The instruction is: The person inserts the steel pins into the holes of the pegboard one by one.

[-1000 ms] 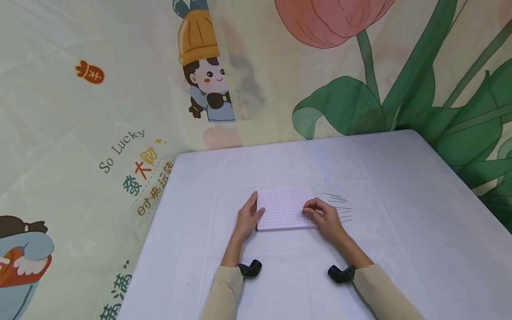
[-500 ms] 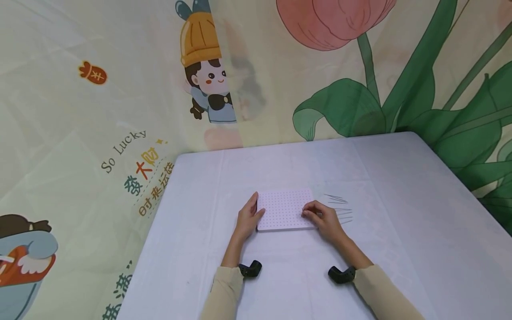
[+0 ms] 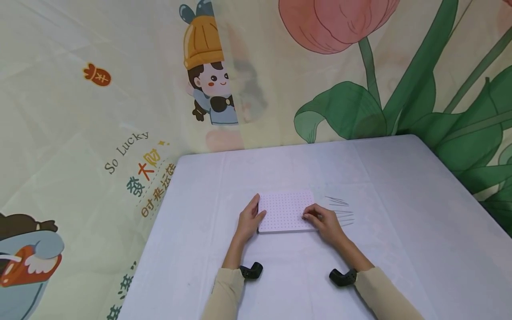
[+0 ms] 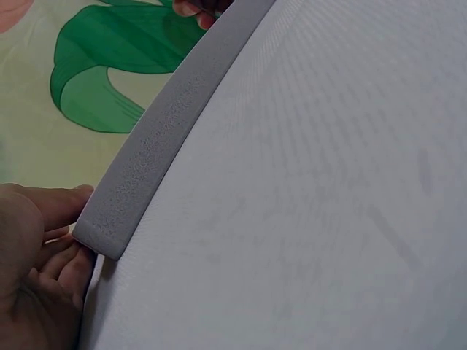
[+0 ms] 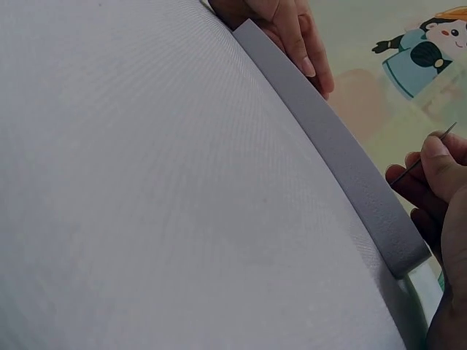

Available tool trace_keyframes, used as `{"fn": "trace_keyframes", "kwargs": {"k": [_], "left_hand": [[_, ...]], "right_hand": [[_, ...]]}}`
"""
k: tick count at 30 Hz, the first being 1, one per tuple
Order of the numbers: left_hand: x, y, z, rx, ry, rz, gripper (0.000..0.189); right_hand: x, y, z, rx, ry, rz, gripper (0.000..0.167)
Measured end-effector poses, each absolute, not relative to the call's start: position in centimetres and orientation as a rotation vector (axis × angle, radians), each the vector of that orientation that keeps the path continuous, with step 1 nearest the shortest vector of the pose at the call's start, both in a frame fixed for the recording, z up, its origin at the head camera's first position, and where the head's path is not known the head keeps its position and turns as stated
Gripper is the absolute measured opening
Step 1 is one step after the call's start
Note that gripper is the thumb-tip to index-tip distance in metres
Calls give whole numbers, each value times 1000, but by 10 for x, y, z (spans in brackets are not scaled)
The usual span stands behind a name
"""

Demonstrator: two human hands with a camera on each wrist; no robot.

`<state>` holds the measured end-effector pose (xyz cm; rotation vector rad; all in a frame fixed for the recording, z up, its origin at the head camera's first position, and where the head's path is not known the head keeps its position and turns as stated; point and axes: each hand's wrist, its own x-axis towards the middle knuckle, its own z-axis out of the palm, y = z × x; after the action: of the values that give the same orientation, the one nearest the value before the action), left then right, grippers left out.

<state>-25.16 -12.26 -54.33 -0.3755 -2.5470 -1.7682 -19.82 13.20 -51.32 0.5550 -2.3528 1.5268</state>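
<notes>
A pale, slab-like board [image 3: 282, 211] dotted with rows of small holes lies flat on the white table. My left hand [image 3: 249, 220] holds its left end, thumb over the top edge and the other fingers along the side. At the right part of the board, my right hand [image 3: 328, 224] pinches a thin dark needle [image 5: 407, 172] between thumb and fingers. In the right wrist view the needle slants, its upper tip poking out above the thumb and its lower end reaching the board's top edge. Several similar needles [image 3: 344, 211] lie on the table just right of the board.
White cloth covers the table [image 3: 224, 178]. Behind it hangs a printed backdrop [image 3: 264, 111] with a tulip and cartoon figures. Each wrist wears a black camera mount, one on the left [image 3: 252, 270] and one on the right [image 3: 343, 277].
The head view has shifted slightly, so the whole scene sits a little lower. Both hands keep their places at the board, the right one still pinching the needle.
</notes>
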Motion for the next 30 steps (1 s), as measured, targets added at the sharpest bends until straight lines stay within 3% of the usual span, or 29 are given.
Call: {"fn": "trace_keyframes", "kwargs": {"k": [23,30], "left_hand": [[-251,-123,-547,-349,-2557,-1786,61],[-252,-122,-547,-369,-2539,-1786,61]], "right_hand": [[-198,134,-520,577,-2335,1527,7],[-196,136,-518,661,-2249,1561,18]]}}
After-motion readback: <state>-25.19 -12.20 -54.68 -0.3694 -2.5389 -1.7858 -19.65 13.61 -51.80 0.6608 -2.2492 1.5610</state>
